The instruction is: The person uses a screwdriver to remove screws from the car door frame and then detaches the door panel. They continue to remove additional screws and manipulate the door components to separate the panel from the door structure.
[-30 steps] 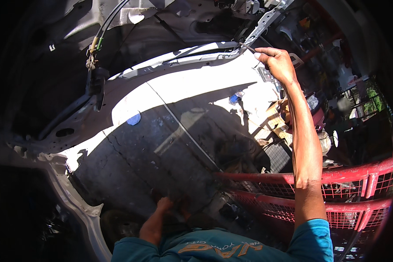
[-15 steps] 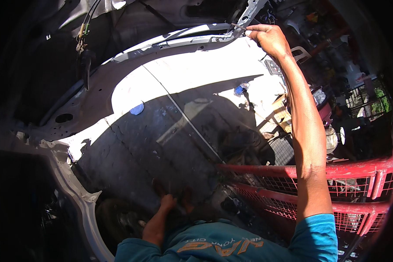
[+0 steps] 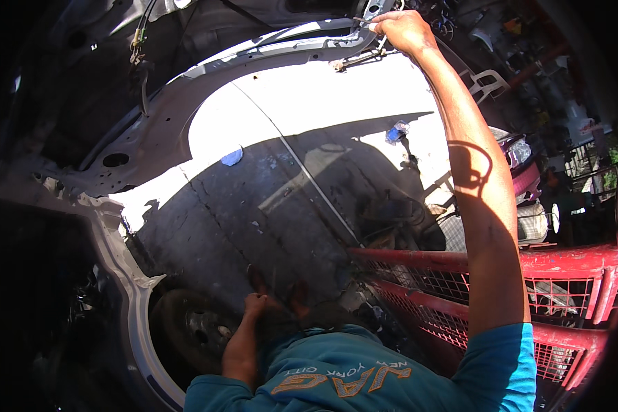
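Observation:
My right hand (image 3: 408,33) is raised at the top, fingers pinched on a thin dark rod (image 3: 360,20) at the upper end of a grey metal car body rail (image 3: 302,49). The rod's far tip is too small to make out clearly. My left hand (image 3: 255,303) hangs low near my legs, fingers curled; whether it holds anything is hidden in shadow. Above and left is the dark underside of a raised panel (image 3: 103,41) with cables and a latch fitting (image 3: 139,48).
Sunlit, cracked concrete floor (image 3: 268,192) bears a blue flat patch (image 3: 231,156) and a small blue item (image 3: 396,132). Red mesh barriers (image 3: 563,264) stand right, with cluttered items beyond. A wheel (image 3: 196,323) and grey body edge (image 3: 120,254) lie lower left.
My right hand has moved up and slightly left with the thin rod along the rail. The view has shifted, with the wheel now showing more. My left hand has risen slightly.

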### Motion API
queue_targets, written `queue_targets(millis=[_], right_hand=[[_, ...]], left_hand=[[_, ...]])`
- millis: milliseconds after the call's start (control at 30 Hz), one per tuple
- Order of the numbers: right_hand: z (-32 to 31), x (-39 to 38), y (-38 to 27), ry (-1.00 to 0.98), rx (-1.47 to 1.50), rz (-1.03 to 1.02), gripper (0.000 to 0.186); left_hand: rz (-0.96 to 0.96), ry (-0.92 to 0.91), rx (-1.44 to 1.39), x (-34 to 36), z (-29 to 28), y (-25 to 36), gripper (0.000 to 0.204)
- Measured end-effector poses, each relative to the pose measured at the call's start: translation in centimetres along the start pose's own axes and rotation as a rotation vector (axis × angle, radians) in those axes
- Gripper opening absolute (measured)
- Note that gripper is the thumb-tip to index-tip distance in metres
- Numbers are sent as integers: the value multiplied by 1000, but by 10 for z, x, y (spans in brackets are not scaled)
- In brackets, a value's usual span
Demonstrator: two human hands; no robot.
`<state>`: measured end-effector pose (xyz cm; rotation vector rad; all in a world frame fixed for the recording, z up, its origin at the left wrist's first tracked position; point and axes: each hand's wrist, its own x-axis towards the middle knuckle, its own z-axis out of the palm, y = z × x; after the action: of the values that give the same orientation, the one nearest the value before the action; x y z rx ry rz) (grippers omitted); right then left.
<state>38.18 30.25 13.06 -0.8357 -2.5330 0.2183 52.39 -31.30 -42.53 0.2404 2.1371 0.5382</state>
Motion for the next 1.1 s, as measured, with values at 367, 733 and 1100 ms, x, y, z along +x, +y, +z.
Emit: queue_targets(millis=[367, 733, 1100], right_hand=[[4, 10, 9, -15, 47, -18, 30], [1, 13, -13, -83, 107, 21, 30], [-5, 12, -3, -101, 116, 102, 35]], left_hand=[[-176, 93, -92, -33, -5, 12, 49], [-175, 88, -185, -44, -2, -2, 48], [-259, 239, -250, -62, -23, -27, 47]])
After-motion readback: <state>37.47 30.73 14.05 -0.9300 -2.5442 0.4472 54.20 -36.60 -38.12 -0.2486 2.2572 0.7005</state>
